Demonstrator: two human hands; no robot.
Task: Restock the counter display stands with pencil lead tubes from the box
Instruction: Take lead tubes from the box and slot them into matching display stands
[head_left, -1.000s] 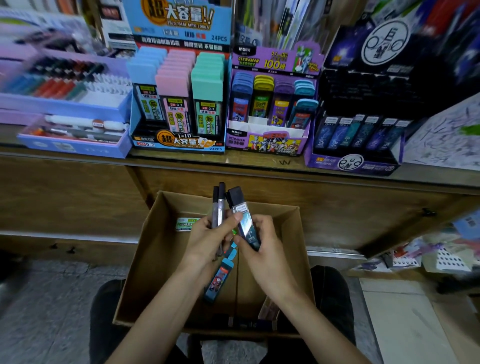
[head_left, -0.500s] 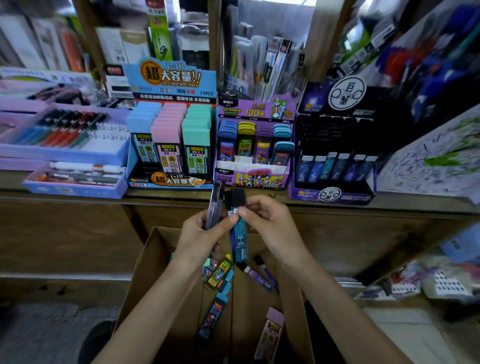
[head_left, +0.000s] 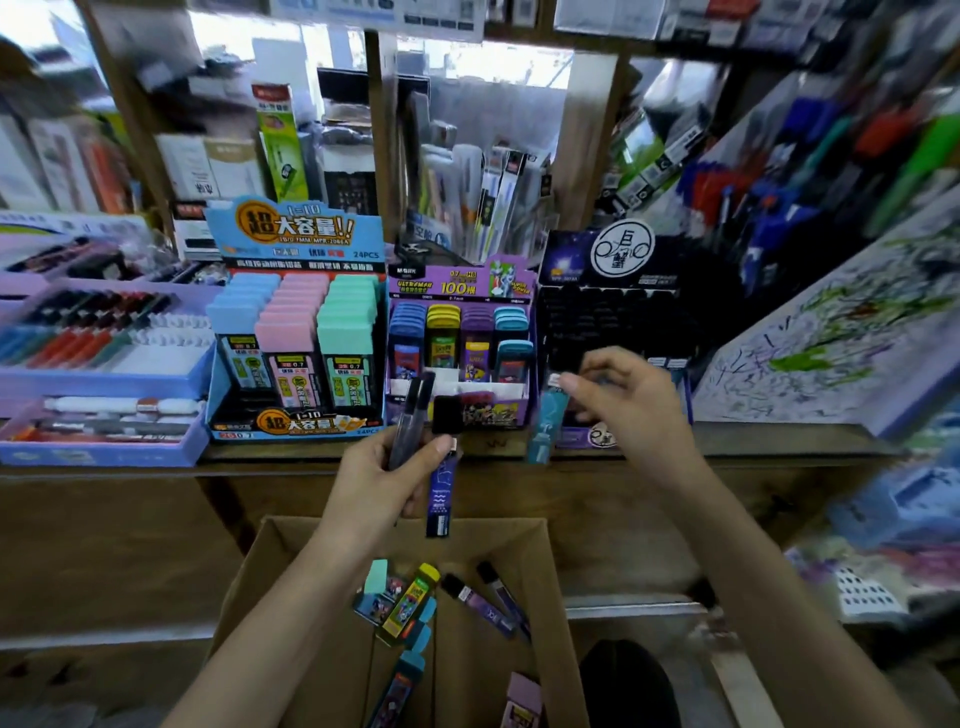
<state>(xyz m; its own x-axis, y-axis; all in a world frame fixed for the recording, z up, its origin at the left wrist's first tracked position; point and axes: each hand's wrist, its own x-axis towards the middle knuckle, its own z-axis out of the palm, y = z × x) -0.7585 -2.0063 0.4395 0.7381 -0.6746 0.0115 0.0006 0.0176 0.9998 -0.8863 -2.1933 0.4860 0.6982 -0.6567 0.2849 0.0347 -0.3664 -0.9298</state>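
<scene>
The left hand (head_left: 384, 483) grips a bundle of lead tubes (head_left: 440, 488) above the box (head_left: 498, 540). The right hand (head_left: 634, 405), at that bundle a moment ago, has swung right, pinching a teal tube (head_left: 543, 426) before the black display stand (head_left: 613, 317) on the tabletop (head_left: 753, 441). Slotting it in looks next.

A single wide-angle view from the person's head looks forward and down, close in. Both forearms enter from the bottom edge, and the left hand (head_left: 384, 478) and right hand (head_left: 634, 405) meet near the centre. The box (head_left: 519, 551) sits low in frame, right under the lens. The tabletop (head_left: 779, 439) edge crosses the middle, the stands (head_left: 296, 249) face the camera, and the shelves (head_left: 519, 45) blur towards the rim.
</scene>
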